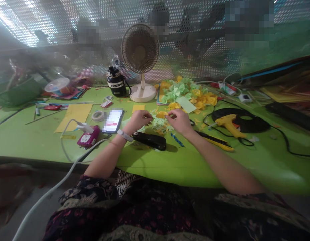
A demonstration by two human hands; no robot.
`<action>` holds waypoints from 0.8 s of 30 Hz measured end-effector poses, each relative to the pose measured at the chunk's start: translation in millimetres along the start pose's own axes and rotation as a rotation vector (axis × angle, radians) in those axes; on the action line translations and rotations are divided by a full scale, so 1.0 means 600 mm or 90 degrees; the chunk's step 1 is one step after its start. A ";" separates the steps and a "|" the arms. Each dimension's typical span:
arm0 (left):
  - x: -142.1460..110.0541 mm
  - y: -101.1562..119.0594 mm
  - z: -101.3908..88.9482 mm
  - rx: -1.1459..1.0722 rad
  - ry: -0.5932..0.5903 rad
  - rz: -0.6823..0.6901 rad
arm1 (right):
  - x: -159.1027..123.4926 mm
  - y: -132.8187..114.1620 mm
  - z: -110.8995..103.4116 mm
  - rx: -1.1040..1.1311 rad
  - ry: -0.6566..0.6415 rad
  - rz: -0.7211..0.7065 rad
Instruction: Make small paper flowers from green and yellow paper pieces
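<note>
Head view, looking down past the person's forearms onto a green table (170,167). The left hand (137,120) and right hand (177,121) sit close together near the table's middle, apart from each other. Both hands are drawn into a pinch, with the left fingertips (150,116) and right fingertips (169,115) facing each other across a small yellow paper scrap (161,114). Whether either hand is gripping the scrap cannot be told from this view.

Green paper shreds (160,125) lie heaped directly beneath the hands, with loose yellow bits scattered around them. A white watch (125,135) circles the left wrist, and a black stapler (151,140) lies just beside that wrist, on the near side of the shreds.

Farther off, a mound of green and yellow paper flowers (187,92) spreads across the table, with a pale green card (186,104) at its near edge. A desk fan (140,50) and a black bottle (116,82) stand beyond the hands.

To the right, a yellow glue gun (228,124) rests against a black cable coil (240,119), and a yellow box cutter (215,141) lies nearer the right forearm. To the left are a phone (113,121) with a blurred screen, a tape roll (98,115), a pink charger (89,136) with a white cable (69,157), and a yellow card (74,117).
</note>
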State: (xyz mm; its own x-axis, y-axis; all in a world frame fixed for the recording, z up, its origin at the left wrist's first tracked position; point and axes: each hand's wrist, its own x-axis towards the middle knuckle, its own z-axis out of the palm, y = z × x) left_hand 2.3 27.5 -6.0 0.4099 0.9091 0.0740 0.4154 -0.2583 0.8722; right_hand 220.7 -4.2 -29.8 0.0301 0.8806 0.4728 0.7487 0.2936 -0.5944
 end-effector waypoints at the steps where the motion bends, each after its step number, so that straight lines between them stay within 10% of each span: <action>1: -0.002 0.003 0.002 -0.036 0.001 -0.005 | -0.001 -0.001 0.000 -0.002 -0.001 -0.001; 24: -0.010 0.022 0.019 -0.201 0.002 0.062 | -0.030 -0.042 -0.008 -0.156 0.052 -0.146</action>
State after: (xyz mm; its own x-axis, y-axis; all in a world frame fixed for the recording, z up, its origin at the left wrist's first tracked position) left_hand 14.5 14.7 -0.6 0.4323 0.8865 0.1649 0.1026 -0.2300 0.9678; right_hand 204.7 -29.1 -19.9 -0.1124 0.7662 0.6327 0.8783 0.3744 -0.2974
